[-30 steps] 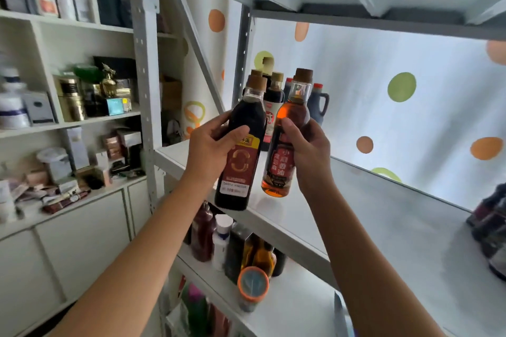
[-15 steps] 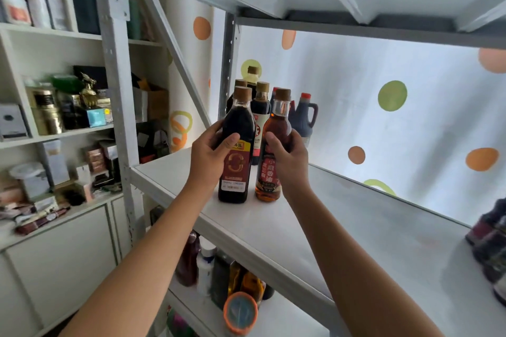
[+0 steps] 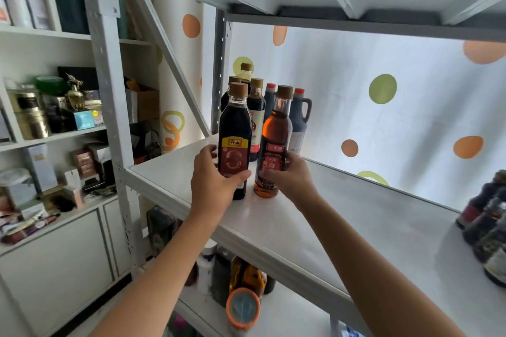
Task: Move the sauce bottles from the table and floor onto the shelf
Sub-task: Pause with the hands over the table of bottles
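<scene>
Gripping the dark bottle (image 3: 235,142) in my left hand (image 3: 212,180) and the amber bottle (image 3: 273,145) in my right hand (image 3: 290,176), both upright on the shelf (image 3: 342,216); I should release gently, keeping them steady beside the back row.

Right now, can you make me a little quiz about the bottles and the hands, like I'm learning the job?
1. True or false: the dark bottle stands on the white shelf.
2. Which hand holds the amber bottle? A) left hand B) right hand
3. Fill in: the two jugs at the back have ____ caps.

Key: 1 true. 2 B. 3 red.
</scene>
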{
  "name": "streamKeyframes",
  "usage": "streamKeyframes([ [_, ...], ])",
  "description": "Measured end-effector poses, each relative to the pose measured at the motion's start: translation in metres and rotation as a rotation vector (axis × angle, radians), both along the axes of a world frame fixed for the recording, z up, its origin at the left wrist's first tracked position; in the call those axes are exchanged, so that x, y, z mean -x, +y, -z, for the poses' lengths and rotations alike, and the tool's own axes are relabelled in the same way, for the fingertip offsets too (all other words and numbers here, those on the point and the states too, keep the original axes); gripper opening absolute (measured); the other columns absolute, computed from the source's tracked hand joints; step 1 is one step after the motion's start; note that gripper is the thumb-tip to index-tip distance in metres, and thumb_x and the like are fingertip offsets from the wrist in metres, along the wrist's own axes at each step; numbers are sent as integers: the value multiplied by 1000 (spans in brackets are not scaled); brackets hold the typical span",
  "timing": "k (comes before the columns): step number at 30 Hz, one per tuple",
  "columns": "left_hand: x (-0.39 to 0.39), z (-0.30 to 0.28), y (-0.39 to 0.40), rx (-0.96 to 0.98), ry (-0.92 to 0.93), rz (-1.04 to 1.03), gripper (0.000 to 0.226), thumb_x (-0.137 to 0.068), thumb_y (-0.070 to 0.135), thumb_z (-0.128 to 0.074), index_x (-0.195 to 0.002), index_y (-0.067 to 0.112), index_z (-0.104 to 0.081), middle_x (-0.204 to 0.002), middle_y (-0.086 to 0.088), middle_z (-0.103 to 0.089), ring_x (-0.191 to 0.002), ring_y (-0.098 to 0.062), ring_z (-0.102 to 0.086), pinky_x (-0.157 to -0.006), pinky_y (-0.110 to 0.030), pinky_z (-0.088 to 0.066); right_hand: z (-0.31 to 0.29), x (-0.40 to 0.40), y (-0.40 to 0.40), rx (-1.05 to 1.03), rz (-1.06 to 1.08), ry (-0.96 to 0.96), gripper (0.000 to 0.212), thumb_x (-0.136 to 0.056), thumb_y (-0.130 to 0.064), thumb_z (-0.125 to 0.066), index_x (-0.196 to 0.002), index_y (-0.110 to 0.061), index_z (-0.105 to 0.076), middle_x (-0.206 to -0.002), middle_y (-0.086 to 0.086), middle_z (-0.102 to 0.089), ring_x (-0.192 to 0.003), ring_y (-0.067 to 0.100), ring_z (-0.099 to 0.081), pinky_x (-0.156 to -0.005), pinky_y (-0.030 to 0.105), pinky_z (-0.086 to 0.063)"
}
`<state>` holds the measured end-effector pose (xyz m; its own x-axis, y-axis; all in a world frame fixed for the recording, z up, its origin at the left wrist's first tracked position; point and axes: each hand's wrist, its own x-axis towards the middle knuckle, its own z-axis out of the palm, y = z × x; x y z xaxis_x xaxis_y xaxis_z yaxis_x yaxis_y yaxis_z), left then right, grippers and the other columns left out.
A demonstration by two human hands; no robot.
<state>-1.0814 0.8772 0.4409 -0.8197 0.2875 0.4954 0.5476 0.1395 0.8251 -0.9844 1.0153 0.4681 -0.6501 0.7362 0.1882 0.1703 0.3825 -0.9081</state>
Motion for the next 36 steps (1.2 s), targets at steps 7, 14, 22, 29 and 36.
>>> streamKeyframes([
  [7,-2,4,6,61,119,-124,75,-66,42,-87,-120,17,-41,-115,-4,-61,-101,-22,-63,-82,-33,-54,17,7,-1,-181,82,-146,40,-74,-28,-84,-110,-22,-66,-94,-6,-67,-89,16,-65,-75,30,-54],
  [14,38,3,19,75,94,-72,67,-74,33,-83,-124,13,-42,-120,-8,-63,-109,-28,-63,-88,-35,-52,23,44,29,-226,257,-232,39,-73,-42,-78,-103,-19,-69,-95,2,-72,-83,22,-66,-70,34,-56],
  [22,93,4,46,98,46,22,67,-80,25,-79,-135,14,-42,-124,-8,-59,-117,-26,-57,-96,-33,-45,20,75,51,-226,291,-262,38,-76,-37,-77,-105,-14,-70,-92,5,-72,-81,26,-66,-63,31,-50],
  [29,112,5,68,137,20,66,70,-83,24,-76,-139,13,-36,-132,-10,-55,-122,-28,-54,-100,-38,-45,24,92,61,-225,303,-256,30,-81,-30,-76,-101,-10,-70,-90,9,-71,-79,28,-63,-64,32,-49],
  [36,122,11,78,153,22,84,74,-87,28,-71,-147,17,-28,-141,-7,-50,-129,-27,-49,-106,-41,-42,27,101,61,-254,365,-256,34,-83,-37,-74,-101,-9,-69,-94,12,-72,-86,33,-65,-65,31,-46],
])
